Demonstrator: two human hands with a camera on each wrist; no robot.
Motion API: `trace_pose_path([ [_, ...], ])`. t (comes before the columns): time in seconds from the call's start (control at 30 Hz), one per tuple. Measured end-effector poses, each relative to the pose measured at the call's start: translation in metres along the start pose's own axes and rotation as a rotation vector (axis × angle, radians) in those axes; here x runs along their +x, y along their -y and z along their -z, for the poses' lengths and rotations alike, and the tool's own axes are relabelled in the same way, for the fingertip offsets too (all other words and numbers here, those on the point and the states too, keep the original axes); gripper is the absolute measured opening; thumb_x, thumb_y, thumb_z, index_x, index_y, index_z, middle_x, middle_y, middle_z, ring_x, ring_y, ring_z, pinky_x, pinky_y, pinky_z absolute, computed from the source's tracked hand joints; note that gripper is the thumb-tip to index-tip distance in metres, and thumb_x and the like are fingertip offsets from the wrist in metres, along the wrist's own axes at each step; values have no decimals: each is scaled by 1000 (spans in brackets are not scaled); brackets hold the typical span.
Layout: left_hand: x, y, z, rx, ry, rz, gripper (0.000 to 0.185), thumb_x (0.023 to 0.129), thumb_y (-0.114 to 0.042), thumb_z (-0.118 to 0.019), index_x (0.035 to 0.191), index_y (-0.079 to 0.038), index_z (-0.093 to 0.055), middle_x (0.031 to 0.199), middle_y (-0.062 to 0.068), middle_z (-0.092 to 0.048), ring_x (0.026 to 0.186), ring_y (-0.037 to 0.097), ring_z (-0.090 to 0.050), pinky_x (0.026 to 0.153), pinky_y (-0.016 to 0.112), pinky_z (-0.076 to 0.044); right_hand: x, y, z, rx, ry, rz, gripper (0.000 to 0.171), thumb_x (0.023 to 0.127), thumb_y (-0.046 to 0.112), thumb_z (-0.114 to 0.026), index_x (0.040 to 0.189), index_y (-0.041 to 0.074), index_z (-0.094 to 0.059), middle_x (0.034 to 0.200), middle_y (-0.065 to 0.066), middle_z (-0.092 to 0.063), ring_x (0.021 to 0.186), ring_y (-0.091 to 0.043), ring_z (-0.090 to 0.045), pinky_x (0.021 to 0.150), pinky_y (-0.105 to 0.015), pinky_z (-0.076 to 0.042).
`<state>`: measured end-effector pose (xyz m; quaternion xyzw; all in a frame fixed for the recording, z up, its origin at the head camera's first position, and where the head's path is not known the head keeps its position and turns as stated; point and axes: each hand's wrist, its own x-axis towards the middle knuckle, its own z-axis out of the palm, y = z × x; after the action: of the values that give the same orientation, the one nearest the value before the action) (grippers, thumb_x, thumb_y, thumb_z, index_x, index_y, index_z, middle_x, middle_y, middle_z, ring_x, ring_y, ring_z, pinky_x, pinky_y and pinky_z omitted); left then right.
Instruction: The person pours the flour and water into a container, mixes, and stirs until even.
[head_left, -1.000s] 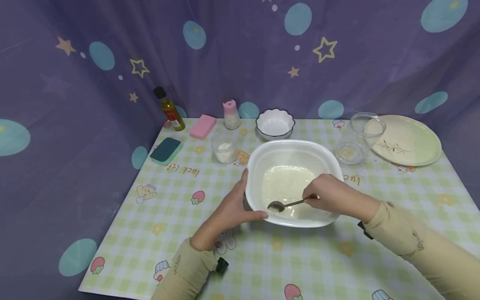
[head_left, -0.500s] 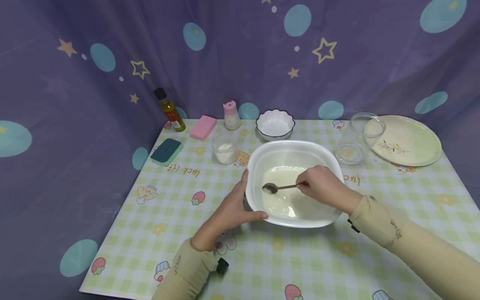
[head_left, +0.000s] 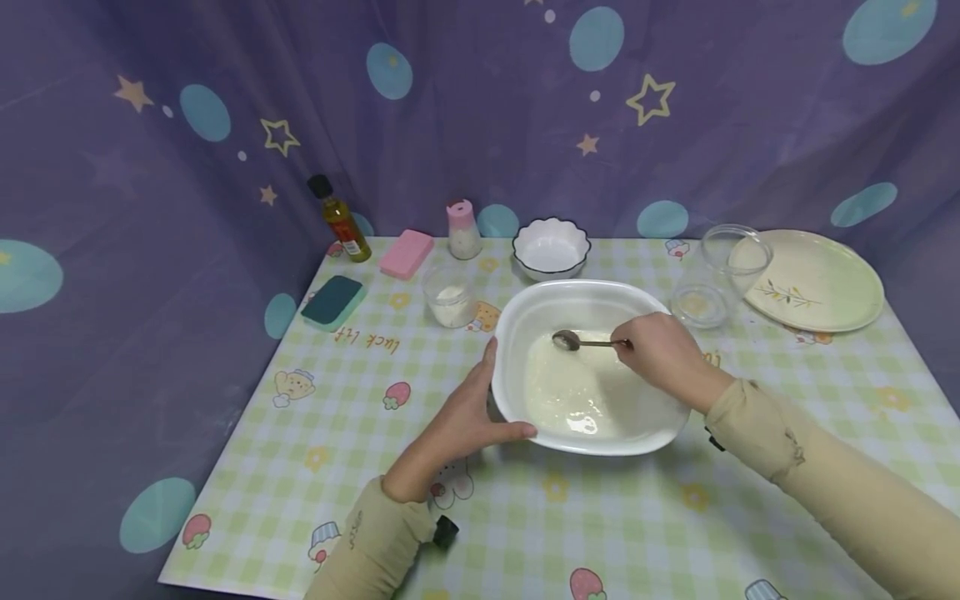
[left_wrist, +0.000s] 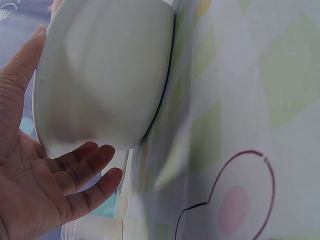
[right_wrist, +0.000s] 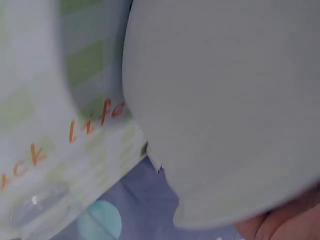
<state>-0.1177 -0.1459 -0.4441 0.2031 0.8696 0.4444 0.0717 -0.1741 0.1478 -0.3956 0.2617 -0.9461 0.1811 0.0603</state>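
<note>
A large white bowl (head_left: 517, 325) with a pale milky liquid (head_left: 577, 392) in it stands mid-table. My left hand (head_left: 468, 417) grips its near-left rim, thumb on the edge; in the left wrist view the left hand (left_wrist: 35, 175) cups the white bowl's outer wall (left_wrist: 100, 75). My right hand (head_left: 656, 350) pinches the handle of a metal spoon (head_left: 567, 339), whose tip sits at the far side of the liquid. The right wrist view shows mostly the white bowl's outside (right_wrist: 225, 100).
Behind the bowl stand a small scalloped white bowl (head_left: 550, 247), a glass of white powder (head_left: 448, 296), a pink-capped shaker (head_left: 462, 229), an oil bottle (head_left: 339, 218), a pink sponge (head_left: 406, 253) and a green sponge (head_left: 333, 301). Two glass bowls (head_left: 716, 275) and a plate (head_left: 813, 279) lie right.
My right hand has carried the spoon from the near side of the bowl round to the left and then to the far side. The left hand has stayed on the rim.
</note>
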Motion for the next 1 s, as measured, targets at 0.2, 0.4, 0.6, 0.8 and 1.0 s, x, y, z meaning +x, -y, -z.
trace_pose_path([
  [0.2,-1,-1,0,2,2,7,131,69,-43,-88,158,-24,7,162,-4,-12,144,11,-19,114,44,-23,-6,-6,17,-45,42,-20,18,80,-5,-63,74,8,-74,67,-1,-66,57,-17,-54,56,-37,-45],
  [0.4,-1,-1,1,8,4,22,131,69,-44,-88,157,-25,7,162,-7,-11,144,10,-18,114,43,-23,-13,-11,34,-105,122,-58,15,80,-3,-65,77,7,-75,70,-4,-67,62,-23,-59,57,-40,-48],
  [0.6,-1,-1,1,12,-1,15,132,68,-45,-88,158,-24,6,162,-7,-11,145,11,-18,114,44,-23,-21,-10,47,-124,170,-45,18,80,-4,-65,69,9,-72,63,-1,-61,58,-18,-53,53,-36,-45],
  [0.8,0,-1,0,8,-4,3,132,68,-47,-88,157,-24,7,162,-6,-12,145,12,-19,114,45,-23,-28,-9,55,-94,243,8,19,77,-2,-70,66,14,-72,64,5,-62,58,-14,-50,55,-35,-44],
  [1.0,0,-1,0,-1,-2,-5,132,68,-44,-88,157,-25,7,162,-4,-13,144,12,-20,114,45,-24,-30,-5,53,-1,356,48,16,79,2,-73,71,15,-74,67,11,-63,60,-8,-50,58,-29,-45],
])
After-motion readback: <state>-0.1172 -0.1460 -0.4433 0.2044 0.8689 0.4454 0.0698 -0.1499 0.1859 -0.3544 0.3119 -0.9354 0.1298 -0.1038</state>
